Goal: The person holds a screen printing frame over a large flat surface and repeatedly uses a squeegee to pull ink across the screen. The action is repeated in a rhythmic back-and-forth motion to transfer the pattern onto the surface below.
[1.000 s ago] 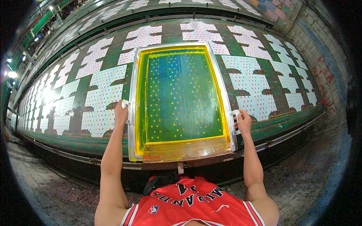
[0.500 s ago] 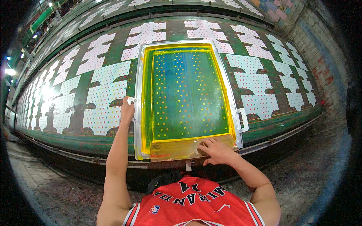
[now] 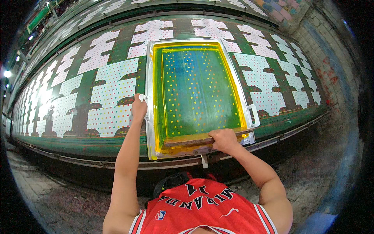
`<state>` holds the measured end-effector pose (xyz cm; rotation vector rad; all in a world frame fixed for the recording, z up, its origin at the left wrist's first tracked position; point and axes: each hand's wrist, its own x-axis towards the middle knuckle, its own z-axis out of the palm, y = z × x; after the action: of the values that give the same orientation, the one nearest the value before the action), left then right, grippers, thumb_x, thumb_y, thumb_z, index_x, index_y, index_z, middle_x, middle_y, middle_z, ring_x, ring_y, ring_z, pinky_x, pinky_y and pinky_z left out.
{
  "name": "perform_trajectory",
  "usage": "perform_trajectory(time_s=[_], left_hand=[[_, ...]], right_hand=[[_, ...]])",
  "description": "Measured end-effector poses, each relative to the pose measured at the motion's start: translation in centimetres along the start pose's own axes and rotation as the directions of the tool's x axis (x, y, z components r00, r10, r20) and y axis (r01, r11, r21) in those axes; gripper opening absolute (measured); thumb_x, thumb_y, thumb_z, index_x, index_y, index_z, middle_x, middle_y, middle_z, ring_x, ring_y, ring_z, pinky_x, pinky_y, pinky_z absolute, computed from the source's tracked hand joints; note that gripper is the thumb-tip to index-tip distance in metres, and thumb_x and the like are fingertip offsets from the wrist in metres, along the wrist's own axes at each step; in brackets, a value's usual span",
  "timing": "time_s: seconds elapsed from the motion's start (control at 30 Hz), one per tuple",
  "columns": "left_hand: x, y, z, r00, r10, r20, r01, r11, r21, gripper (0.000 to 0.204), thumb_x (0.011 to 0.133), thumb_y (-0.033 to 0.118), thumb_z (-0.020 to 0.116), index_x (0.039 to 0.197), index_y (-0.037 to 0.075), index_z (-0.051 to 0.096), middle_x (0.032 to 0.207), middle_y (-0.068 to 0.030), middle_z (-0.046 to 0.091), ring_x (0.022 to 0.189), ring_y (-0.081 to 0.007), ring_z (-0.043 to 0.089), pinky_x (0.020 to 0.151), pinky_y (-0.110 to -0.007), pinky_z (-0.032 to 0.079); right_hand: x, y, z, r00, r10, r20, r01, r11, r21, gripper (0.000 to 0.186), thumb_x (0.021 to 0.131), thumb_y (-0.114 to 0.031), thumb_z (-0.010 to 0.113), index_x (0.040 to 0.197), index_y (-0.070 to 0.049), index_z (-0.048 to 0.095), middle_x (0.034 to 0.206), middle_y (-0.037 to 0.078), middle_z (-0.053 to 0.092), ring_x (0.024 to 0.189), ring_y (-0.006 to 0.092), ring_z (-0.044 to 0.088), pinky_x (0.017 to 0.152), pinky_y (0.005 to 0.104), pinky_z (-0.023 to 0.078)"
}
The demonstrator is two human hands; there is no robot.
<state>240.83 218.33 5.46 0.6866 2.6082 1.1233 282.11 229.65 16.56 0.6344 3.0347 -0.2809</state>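
Gripping a white handle [image 3: 142, 97] on the left side of a printing screen [image 3: 150, 82], the left hand [image 3: 139, 108] is closed in a narrow fist, its arm reaching almost straight forward. The right hand [image 3: 224, 140] is curled over the near edge of a brown board [image 3: 187, 139], right of the board's middle; some of its fingers are hidden, so how they wrap underneath I cannot tell. The board lies crosswise at the near end of the screen, inside the metal frame, its long edge facing the person. The screen itself rests on a long green table [image 3: 78, 142], its near end by the table's front edge. Yellow borders surround its green mesh [image 3: 200, 97], which has a bluish patch toward the far end and is covered with small yellow and orange dots. A second white handle [image 3: 255, 115], with no hand on it, sticks out from the right side of the frame. White cut pieces [image 3: 115, 99] with coloured dots lie in rows to both sides of the screen and beyond it. The person wears a red sleeveless jersey [image 3: 206, 208], and a block wall [image 3: 331, 50] stands past the table's right end
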Motion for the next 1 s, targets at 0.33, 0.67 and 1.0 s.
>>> perform_trajectory(time_s=[0.33, 0.67, 1.0], left_hand=[[0.2, 0.0, 0.4, 0.997, -0.074, 0.025, 0.075, 0.997, -0.007, 0.046, 0.087, 0.013, 0.056, 0.132, 0.014, 0.05, 0.105, -0.0284, 0.07, 0.101, -0.0484, 0.066, 0.088, -0.056, 0.05], [0.0, -0.3, 0.5, 0.989, -0.147, 0.033, 0.149, 0.985, -0.091, 0.055, 0.087, 0.011, 0.059, 0.141, 0.015, 0.047, 0.103, -0.0285, 0.07, 0.097, -0.0478, 0.067, 0.084, -0.053, 0.051], [-1.3, 1.8, -0.2, 0.995, -0.079, -0.056, 0.077, 0.996, -0.038, 0.048, 0.091, 0.007, 0.061, 0.137, 0.013, 0.049, 0.104, -0.0272, 0.069, 0.096, -0.0433, 0.068, 0.082, -0.051, 0.051]], right_hand=[[-2.8, -0.1, 0.9, 0.999, -0.024, -0.031, 0.023, 0.999, -0.029, 0.018, 0.065, -0.017, 0.066, 0.08, -0.008, 0.067, 0.075, 0.013, 0.071, 0.071, 0.0327, 0.071, 0.061, 0.0466, 0.056], [3.8, 2.8, 2.8, 0.985, -0.056, -0.161, 0.043, 0.995, -0.085, 0.025, 0.064, -0.017, 0.07, 0.086, -0.008, 0.062, 0.086, 0.01, 0.067, 0.084, 0.0285, 0.07, 0.067, 0.0432, 0.058], [24.6, 13.1, 0.7, 0.981, -0.042, -0.187, 0.012, 0.987, -0.159, 0.019, 0.07, -0.021, 0.065, 0.083, -0.009, 0.072, 0.076, 0.018, 0.071, 0.073, 0.0357, 0.072, 0.064, 0.049, 0.056]])
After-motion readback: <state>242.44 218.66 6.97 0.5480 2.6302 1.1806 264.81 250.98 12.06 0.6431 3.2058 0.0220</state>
